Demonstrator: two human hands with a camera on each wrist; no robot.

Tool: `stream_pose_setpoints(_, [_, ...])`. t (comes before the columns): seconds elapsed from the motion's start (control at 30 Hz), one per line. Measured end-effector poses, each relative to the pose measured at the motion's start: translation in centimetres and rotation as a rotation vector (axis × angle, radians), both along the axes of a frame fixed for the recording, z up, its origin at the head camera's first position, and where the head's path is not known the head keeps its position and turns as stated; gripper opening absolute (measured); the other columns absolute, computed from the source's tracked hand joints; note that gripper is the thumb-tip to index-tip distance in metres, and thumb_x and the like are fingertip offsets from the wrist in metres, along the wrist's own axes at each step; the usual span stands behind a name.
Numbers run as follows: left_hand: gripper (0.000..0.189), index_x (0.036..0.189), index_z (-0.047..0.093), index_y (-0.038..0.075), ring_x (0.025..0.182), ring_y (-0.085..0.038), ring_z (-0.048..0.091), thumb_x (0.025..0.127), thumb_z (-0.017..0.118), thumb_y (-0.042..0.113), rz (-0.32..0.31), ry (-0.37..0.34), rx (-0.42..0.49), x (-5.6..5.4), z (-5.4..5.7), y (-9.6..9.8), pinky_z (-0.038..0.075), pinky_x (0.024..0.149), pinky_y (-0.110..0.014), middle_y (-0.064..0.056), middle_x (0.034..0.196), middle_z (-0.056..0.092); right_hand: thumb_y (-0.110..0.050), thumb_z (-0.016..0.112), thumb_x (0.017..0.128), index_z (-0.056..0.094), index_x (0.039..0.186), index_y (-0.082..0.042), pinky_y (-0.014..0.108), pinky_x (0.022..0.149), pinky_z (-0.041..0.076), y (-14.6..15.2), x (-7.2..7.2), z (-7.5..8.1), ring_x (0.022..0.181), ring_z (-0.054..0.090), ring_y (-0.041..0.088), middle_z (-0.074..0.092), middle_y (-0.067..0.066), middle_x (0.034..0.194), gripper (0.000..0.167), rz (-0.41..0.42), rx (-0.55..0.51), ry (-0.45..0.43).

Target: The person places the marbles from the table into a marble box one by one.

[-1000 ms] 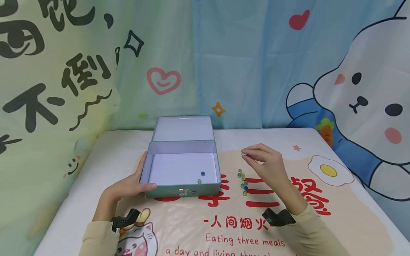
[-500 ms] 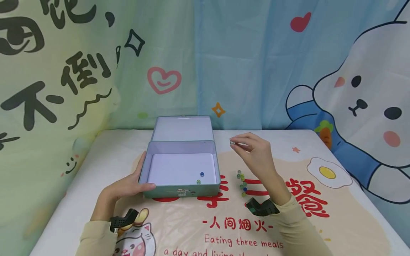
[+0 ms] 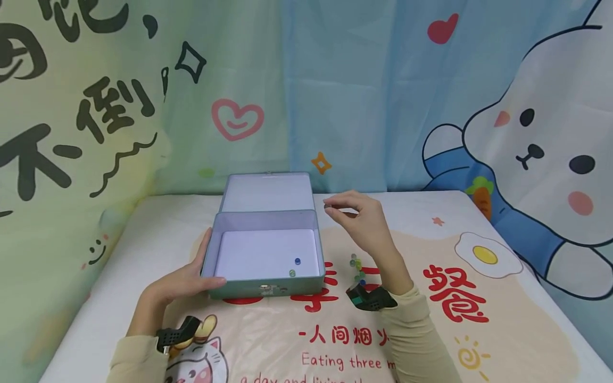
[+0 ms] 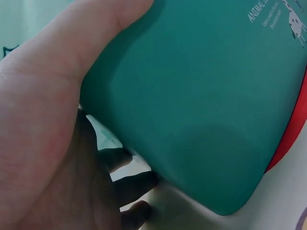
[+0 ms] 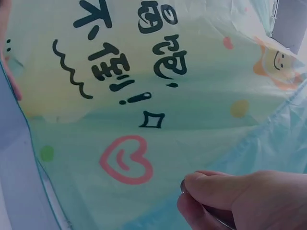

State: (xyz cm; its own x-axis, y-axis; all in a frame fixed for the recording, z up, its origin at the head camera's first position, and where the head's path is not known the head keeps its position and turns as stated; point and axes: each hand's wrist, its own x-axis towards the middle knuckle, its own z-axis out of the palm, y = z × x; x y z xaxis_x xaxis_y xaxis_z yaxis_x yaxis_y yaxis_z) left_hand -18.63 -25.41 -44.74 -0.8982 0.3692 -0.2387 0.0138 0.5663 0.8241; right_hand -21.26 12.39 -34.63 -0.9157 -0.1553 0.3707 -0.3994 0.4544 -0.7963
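The right hand (image 3: 363,221) has moved left, nearer the open tin box (image 3: 239,289), pinching a mostly hidden marble (image 3: 328,206). The left hand (image 3: 183,277) grips the box's near-left corner.

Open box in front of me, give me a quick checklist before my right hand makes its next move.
1. Lid tipped back: ok.
2. Left hand steadying the box: ok, gripping its left side.
3. Small piece pinched by the right hand: ok.
4. Right hand over the box's opening: not ok, it is to the right of it in the head view.
5. Full count of marbles outside the box: cannot tell, the black wrist device may hide some.
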Motion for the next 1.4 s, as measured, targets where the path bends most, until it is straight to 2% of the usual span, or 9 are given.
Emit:
stream_pose_setpoints(0.13, [0.114, 0.144, -0.03, 0.036, 0.14, -0.048, 0.001, 0.084, 0.067, 0.037, 0.004, -0.002, -0.006, 0.2, 0.0, 0.1, 0.016, 0.104, -0.072, -0.017, 0.156, -0.021, -0.021, 0.07, 0.086, 0.074, 0.104, -0.014, 0.035, 0.084, 0.055, -0.3, -0.1, -0.3, 0.1, 0.062, 0.015, 0.068, -0.001, 0.108, 0.02, 0.029, 0.043, -0.008])
stream_pose_setpoints(0.4, [0.116, 0.144, -0.03, 0.036, 0.14, -0.047, 0.0, 0.083, 0.068, 0.035, 0.001, 0.013, 0.01, 0.4, 0.0, 0.3, 0.017, 0.103, -0.073, -0.015, 0.156, -0.022, -0.018, 0.071, 0.085, 0.074, 0.103, -0.013, 0.031, 0.081, 0.055, -0.9, 0.0, -1.5, 0.096, 0.063, 0.014, 0.068, -0.002, 0.104, 0.019, 0.063, 0.057, 0.008])
stream_pose_setpoints(0.63, [0.115, 0.144, -0.029, 0.038, 0.141, -0.047, 0.001, 0.083, 0.068, 0.036, -0.013, -0.002, 0.016, 0.2, 0.0, 0.7, 0.017, 0.104, -0.071, -0.015, 0.157, -0.021, -0.012, 0.071, 0.085, 0.075, 0.101, -0.013, 0.029, 0.079, 0.055, -1.8, 0.1, -2.9, 0.095, 0.064, 0.013, 0.068, -0.001, 0.101, 0.017, 0.096, 0.072, 0.008])
stream_pose_setpoints(0.9, [0.115, 0.145, -0.029, 0.036, 0.14, -0.047, 0.003, 0.083, 0.068, 0.037, -0.001, 0.003, -0.005, 0.1, -0.3, 0.3, 0.019, 0.103, -0.072, -0.016, 0.157, -0.02, -0.014, 0.07, 0.086, 0.074, 0.102, -0.012, 0.026, 0.079, 0.055, -2.8, -0.2, -3.8, 0.092, 0.064, 0.012, 0.068, -0.002, 0.099, 0.016, 0.122, 0.134, -0.002])
stream_pose_setpoints(1.23, [0.113, 0.142, -0.03, 0.041, 0.141, -0.048, 0.001, 0.085, 0.067, 0.035, 0.003, 0.021, 0.001, 0.3, 0.0, -0.5, 0.016, 0.104, -0.072, -0.016, 0.157, -0.021, -0.01, 0.07, 0.086, 0.073, 0.103, -0.011, 0.025, 0.08, 0.055, -3.5, -0.7, -4.6, 0.095, 0.064, 0.014, 0.064, -0.001, 0.099, 0.018, 0.16, 0.174, -0.045])
stream_pose_setpoints(1.4, [0.113, 0.141, -0.03, 0.044, 0.143, -0.045, -0.001, 0.084, 0.067, 0.037, 0.0, 0.013, -0.001, 0.1, 0.1, -0.2, 0.015, 0.105, -0.07, -0.013, 0.157, -0.022, -0.007, 0.071, 0.084, 0.074, 0.098, -0.01, 0.025, 0.077, 0.055, -3.8, -0.6, -5.2, 0.092, 0.065, 0.013, 0.062, -0.001, 0.096, 0.015, 0.165, 0.188, -0.031])
